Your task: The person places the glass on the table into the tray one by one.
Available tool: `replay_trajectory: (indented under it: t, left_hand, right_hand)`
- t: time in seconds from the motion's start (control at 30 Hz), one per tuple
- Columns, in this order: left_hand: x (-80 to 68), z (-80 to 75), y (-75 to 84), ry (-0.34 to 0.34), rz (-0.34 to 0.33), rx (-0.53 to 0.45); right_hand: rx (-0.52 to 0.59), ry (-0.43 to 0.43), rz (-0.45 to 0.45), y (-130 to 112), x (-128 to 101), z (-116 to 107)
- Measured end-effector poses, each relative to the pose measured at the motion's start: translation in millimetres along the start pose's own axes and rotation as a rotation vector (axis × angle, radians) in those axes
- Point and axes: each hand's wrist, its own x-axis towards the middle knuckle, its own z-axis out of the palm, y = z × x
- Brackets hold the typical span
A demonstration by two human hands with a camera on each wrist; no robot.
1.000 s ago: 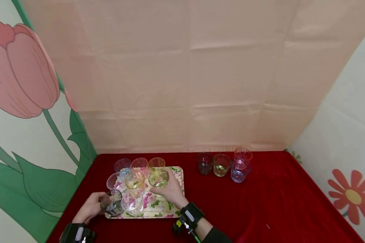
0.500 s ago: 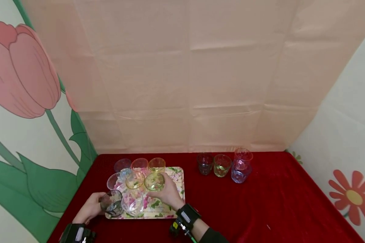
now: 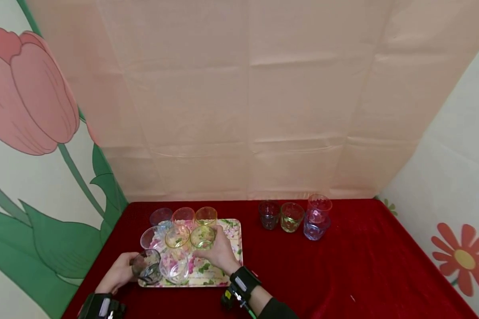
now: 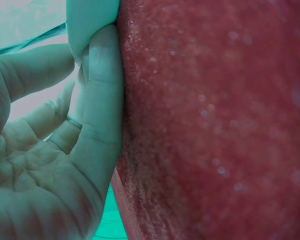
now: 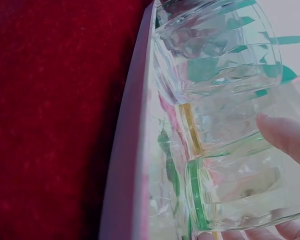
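Observation:
A floral tray (image 3: 233,252) lies on the red cloth with several tinted glasses on it. My right hand (image 3: 212,246) grips a green glass (image 3: 202,236) at the right end of the tray's middle row, beside a yellow glass (image 3: 177,236). The right wrist view shows that green-rimmed glass (image 5: 240,195) against my fingers (image 5: 286,136). My left hand (image 3: 123,269) holds a dark grey glass (image 3: 147,266) at the tray's front left corner. A clear glass (image 3: 174,267) stands next to it. In the left wrist view my curled fingers (image 4: 102,100) rest against the red cloth.
A dark glass (image 3: 269,214), a green glass (image 3: 291,217) and a pink glass (image 3: 318,205) stacked in a blue glass (image 3: 313,229) stand on the cloth at the back right. A peach backdrop closes the rear; flower-painted walls stand on both sides.
My right hand has slid the green glass leftward on the tray, up against the yellow glass. My left hand and the dark grey glass have stayed put.

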Motion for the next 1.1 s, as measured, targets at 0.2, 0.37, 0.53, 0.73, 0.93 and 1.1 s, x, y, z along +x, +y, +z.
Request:
replay_trajectory:
  t: [0.2, 0.37, 0.53, 0.73, 0.93, 1.1]
  left_hand:
    - [-0.5, 0.2, -0.4, 0.002, -0.009, 0.007]
    - [-1.4, 0.3, -0.1, -0.008, -0.003, -0.005]
    - [-1.6, 0.1, -0.2, -0.014, -0.004, -0.013]
    - [-1.6, 0.1, -1.5, -0.021, 0.010, -0.017]
    - [-1.8, -0.5, -1.5, -0.026, 0.000, -0.029]
    - [-2.5, 0.5, -0.1, -0.023, 0.003, -0.027]
  right_hand:
    - [-0.030, 0.009, 0.002, 1, 0, 0]
    - [-0.042, 0.005, -0.010, 1, 0, 0]
    - [-0.049, -0.002, -0.012, 1, -1, 0]
    - [-0.060, -0.022, -0.029, 4, -3, -4]
    - [-0.050, -0.068, -0.017, 7, -6, -13]
    - [-0.036, -0.118, -0.006, 12, -8, -26]
